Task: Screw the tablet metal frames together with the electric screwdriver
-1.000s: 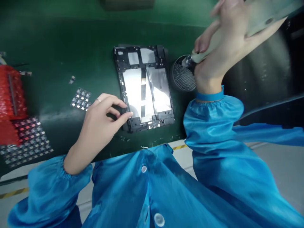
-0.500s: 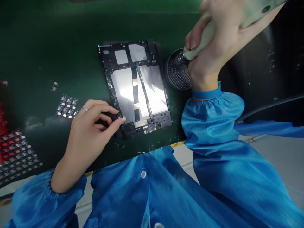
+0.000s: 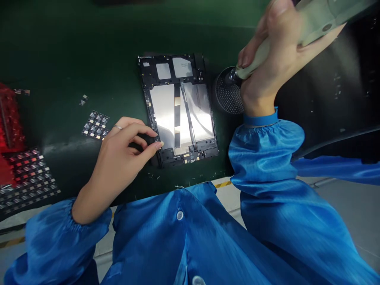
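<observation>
Fingers (image 3: 141,128) of the left hand (image 3: 120,150) touch the lower left edge of an opened tablet (image 3: 164,113), centre frame; whether they grip, I cannot tell. Upper right, the right hand (image 3: 277,63) clasps a pale tool (image 3: 314,21), tip over a round dish (image 3: 228,97).

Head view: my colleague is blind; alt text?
A person's left hand touches the lower-left edge of a black and silver rectangular device on a dark green tabletop. The right hand holds a pale green tool, its metal tip over a round dark dish.

left fingers (image 3: 152,148) at opened device's edge (image 3: 156,140), right fingers (image 3: 251,53) around pale tool (image 3: 316,23), green table (image 3: 83,51)
</observation>
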